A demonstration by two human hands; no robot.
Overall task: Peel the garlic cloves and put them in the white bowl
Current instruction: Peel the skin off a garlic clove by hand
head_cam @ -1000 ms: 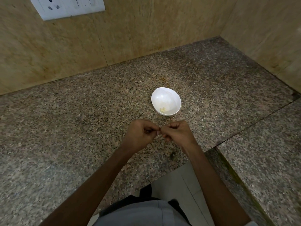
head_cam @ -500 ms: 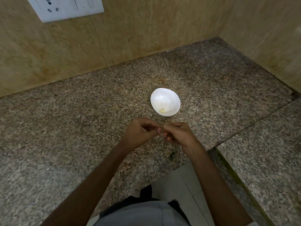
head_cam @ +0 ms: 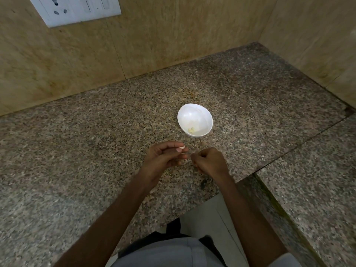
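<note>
A small white bowl [head_cam: 195, 119] stands on the speckled granite counter [head_cam: 96, 132], with a few pale peeled garlic cloves [head_cam: 191, 129] in its near side. Just in front of the bowl, my left hand [head_cam: 163, 158] pinches a small pale garlic clove [head_cam: 182, 147] between thumb and fingertips. My right hand [head_cam: 209, 161] is beside it with curled fingers, pinching a thin strip of garlic skin [head_cam: 187, 160] that shows only faintly.
Beige stone walls close the counter at the back and right, meeting in a corner. A white switch and socket plate [head_cam: 77, 8] is on the back wall. A second granite slab [head_cam: 308, 180] runs along the right. The counter's front edge is just below my hands.
My two hands were joined on the clove; now they have drawn slightly apart. The left hand has turned so the clove shows at its fingertips.
</note>
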